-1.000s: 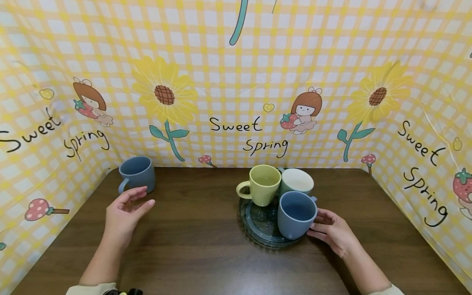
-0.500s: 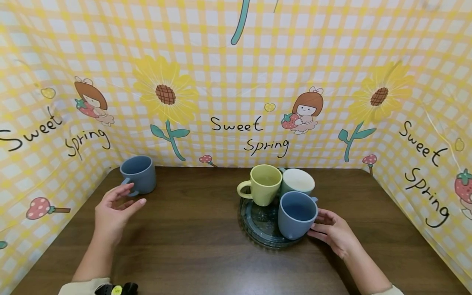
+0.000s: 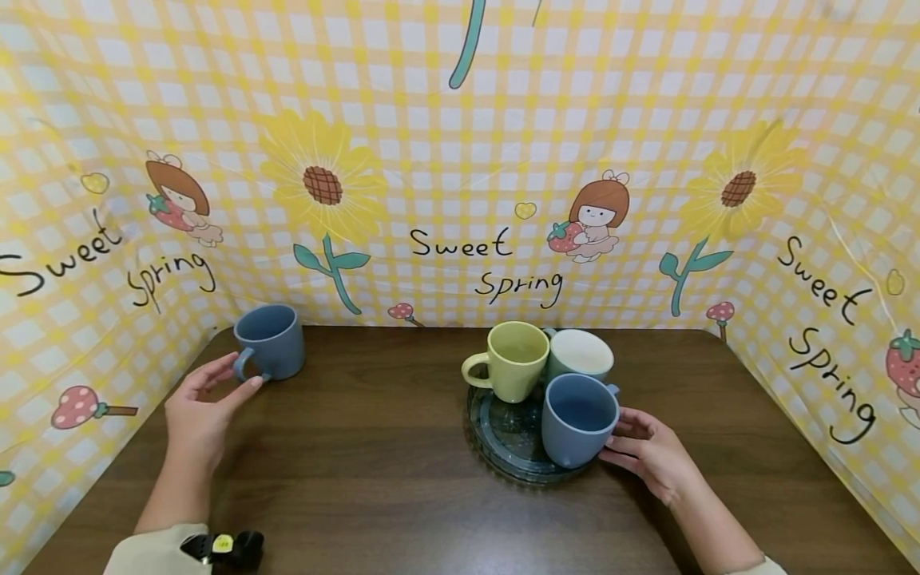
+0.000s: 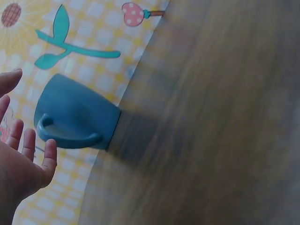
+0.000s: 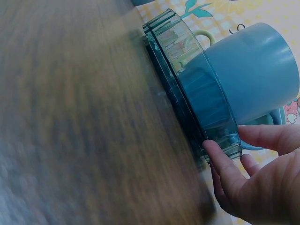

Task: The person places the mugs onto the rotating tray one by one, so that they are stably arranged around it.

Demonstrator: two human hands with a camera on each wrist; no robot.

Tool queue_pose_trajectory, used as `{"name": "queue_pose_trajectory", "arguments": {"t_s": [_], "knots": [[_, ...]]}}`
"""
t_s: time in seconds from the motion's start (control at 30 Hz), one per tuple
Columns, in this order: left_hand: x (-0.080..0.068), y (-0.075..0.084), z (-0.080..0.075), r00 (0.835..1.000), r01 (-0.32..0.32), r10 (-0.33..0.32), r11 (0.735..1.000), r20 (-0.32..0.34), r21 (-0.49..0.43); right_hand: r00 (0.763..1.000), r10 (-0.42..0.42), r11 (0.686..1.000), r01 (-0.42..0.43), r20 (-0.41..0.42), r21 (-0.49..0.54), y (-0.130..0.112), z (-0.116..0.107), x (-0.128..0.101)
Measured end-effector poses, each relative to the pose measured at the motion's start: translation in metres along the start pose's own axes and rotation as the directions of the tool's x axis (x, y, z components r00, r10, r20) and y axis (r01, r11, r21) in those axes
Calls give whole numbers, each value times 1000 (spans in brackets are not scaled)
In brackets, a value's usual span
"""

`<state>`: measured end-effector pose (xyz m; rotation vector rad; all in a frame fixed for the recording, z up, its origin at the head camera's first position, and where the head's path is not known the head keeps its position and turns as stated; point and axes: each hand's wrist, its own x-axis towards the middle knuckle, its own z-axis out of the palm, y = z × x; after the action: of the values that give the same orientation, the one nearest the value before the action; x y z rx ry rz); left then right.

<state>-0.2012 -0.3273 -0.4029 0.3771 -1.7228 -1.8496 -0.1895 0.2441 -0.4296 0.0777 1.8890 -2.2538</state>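
While the right side sits unchanged, the left hand [image 3: 197, 403] has drifted left and back toward the lone blue mug [image 3: 269, 342] over the last second; earlier it hovered mid-table with fingers spread, now the fingertips sit just beside the mug's handle [image 3: 240, 366]. Left wrist view confirms: fingers [image 4: 29, 143] straight and apart, close to the handle loop but I can't tell any real contact, nothing gripped. Judgement: this looks like the approach to a grasp on that mug, not yet closed.

Lone blue mug: matte slate blue, upright, open mouth up, handle pointing toward the person and slightly left. Stands at the far left corner of the dark wooden table [image 3: 374, 479], near the yellow checked backdrop [image 3: 446, 160], well apart from the other cups.

Centre-right: round dark glass tray [image 3: 503, 435] with a ribbed rim. On it a yellow-green mug [image 3: 512, 359], handle to the left; a pale mug with white inside [image 3: 578, 353] behind and touching it; and a second blue mug [image 3: 577, 418] at the near right edge of the tray.

Right hand [image 3: 650, 455]: rests at the tray's right rim, beside the second blue mug. Right wrist view shows fingertips [image 5: 220, 161] touching the tray wall, fingers loosely bent, not clamped on anything. No shift in it across the frames.
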Motion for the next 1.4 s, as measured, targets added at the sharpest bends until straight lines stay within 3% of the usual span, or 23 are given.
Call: {"name": "queue_pose_trajectory", "arguments": {"t_s": [0.2, 0.4, 0.67, 0.87, 1.03, 1.23, 1.4], "knots": [[13, -4, -9, 1000, 28, -28, 996, -9, 79, 1000, 6, 1000, -6, 2, 2, 0, 0, 0], [24, -9, -16, 991, 91, -103, 986, 84, 138, 1000, 7, 1000, -7, -5, 3, 1, 0, 0], [36, -16, -25, 965, 161, -163, 987, 204, 24, 1000, 3, 1000, -3, -2, -2, 1, 0, 0], [43, -18, -29, 953, 199, -208, 978, 220, 62, 1000, 3, 1000, -3, -12, 12, 1, 1, 0], [45, -19, -30, 946, 192, -199, 980, 255, 53, 1000, -2, 1000, 3, -15, 13, 1, 1, 0], [46, -19, -27, 950, 178, -188, 982, 249, 62, 1000, -4, 1000, 5, -7, 14, 1, -1, 0], [44, -19, -22, 963, 196, -194, 981, 188, 9, 1000, -9, 1000, 9, -6, 21, 1, 0, 0]]}}
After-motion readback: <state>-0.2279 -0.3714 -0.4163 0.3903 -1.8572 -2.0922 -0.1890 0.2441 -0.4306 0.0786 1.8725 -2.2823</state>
